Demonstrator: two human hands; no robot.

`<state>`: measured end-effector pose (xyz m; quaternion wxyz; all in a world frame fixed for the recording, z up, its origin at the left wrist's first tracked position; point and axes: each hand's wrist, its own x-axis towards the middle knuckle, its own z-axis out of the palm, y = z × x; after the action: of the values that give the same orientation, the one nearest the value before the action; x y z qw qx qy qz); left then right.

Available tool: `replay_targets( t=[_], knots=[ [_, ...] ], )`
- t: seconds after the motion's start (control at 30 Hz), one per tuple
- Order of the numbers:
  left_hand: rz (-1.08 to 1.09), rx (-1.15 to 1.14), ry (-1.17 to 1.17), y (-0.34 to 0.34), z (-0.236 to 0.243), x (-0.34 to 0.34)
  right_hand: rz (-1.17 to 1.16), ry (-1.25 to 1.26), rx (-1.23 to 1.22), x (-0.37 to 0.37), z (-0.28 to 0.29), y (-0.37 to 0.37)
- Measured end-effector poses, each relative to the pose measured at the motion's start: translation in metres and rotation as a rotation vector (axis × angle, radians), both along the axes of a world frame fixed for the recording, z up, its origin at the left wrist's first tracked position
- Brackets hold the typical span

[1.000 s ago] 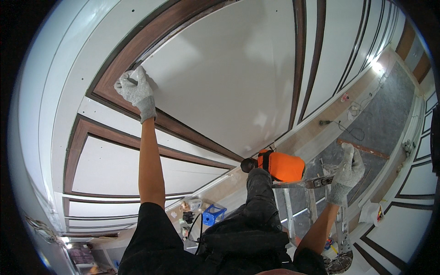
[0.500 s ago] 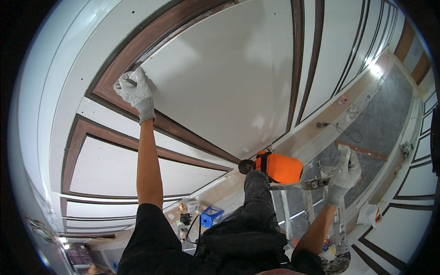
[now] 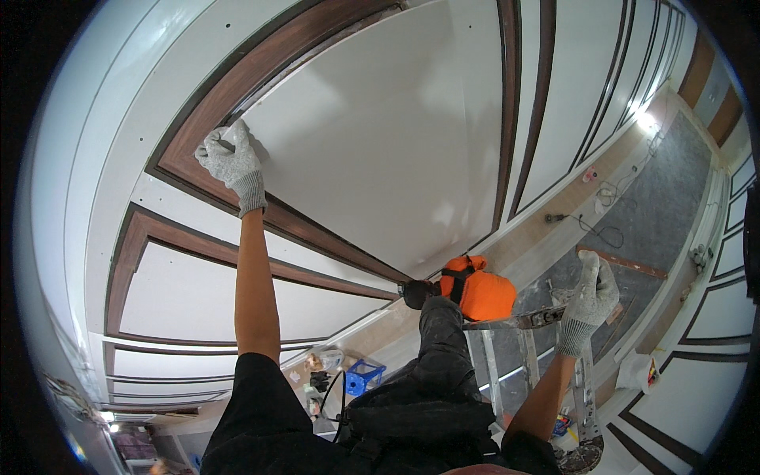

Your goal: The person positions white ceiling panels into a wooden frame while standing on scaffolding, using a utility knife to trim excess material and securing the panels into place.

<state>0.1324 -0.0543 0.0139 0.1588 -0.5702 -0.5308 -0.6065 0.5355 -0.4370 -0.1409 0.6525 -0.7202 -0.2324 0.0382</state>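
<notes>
High on the panelled wall, my left hand [image 3: 231,162], in a grey knit glove, is at the lower left corner of a brown wooden frame moulding [image 3: 186,161]. Its thumb and fingers are pinched at the moulding's inner edge; whatever they hold is hidden. The white panel [image 3: 380,134] lies inside this frame. My right hand [image 3: 590,299], gloved the same way, is raised at the right, over the metal stepladder [image 3: 529,352]. Its fingers are curled together with the thumb, and I cannot make out anything in them.
A co-worker in an orange top [image 3: 484,294] is low by the wall, close to my leg. A blue plastic stool [image 3: 364,377] stands on the floor at lower left. Cables [image 3: 606,231] and a reddish-brown strip [image 3: 633,263] lie on the grey floor at right.
My left hand stays at the frame corner, nearly still. My right hand has shifted slightly, its fingers drawn closer together. The co-worker in orange has moved a little left, with an arm now showing.
</notes>
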Motion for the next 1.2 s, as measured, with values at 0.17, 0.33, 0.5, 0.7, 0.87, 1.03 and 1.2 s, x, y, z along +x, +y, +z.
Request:
replay_targets(
  t=[0.17, 0.33, 0.5, 0.7, 0.87, 1.03, 1.2],
  knots=[
    [-0.03, -0.002, -0.032, 0.0, 0.0, 0.0, 0.001, -0.019, -0.025, 0.001, 0.001, 0.0],
    [-0.033, -0.001, -0.017, -0.001, -0.002, -0.001, 0.024, 0.055, -0.06, 0.0, 0.007, -0.001],
    [0.027, 0.01, 0.04, -0.003, -0.001, 0.003, 0.011, -0.004, -0.044, 0.002, 0.005, 0.0],
    [0.12, 0.06, 0.104, 0.004, -0.006, -0.004, 0.039, -0.007, -0.061, 0.005, -0.001, -0.001],
    [0.173, 0.118, 0.162, 0.013, -0.011, -0.012, 0.049, 0.075, -0.071, 0.002, 0.006, 0.0],
    [0.213, 0.089, 0.192, 0.014, -0.013, -0.012, 0.012, 0.015, 0.007, 0.002, -0.001, 0.004],
    [0.241, 0.218, 0.217, 0.018, -0.019, -0.012, -0.008, 0.0, -0.052, 0.005, -0.007, 0.003]
  ],
)
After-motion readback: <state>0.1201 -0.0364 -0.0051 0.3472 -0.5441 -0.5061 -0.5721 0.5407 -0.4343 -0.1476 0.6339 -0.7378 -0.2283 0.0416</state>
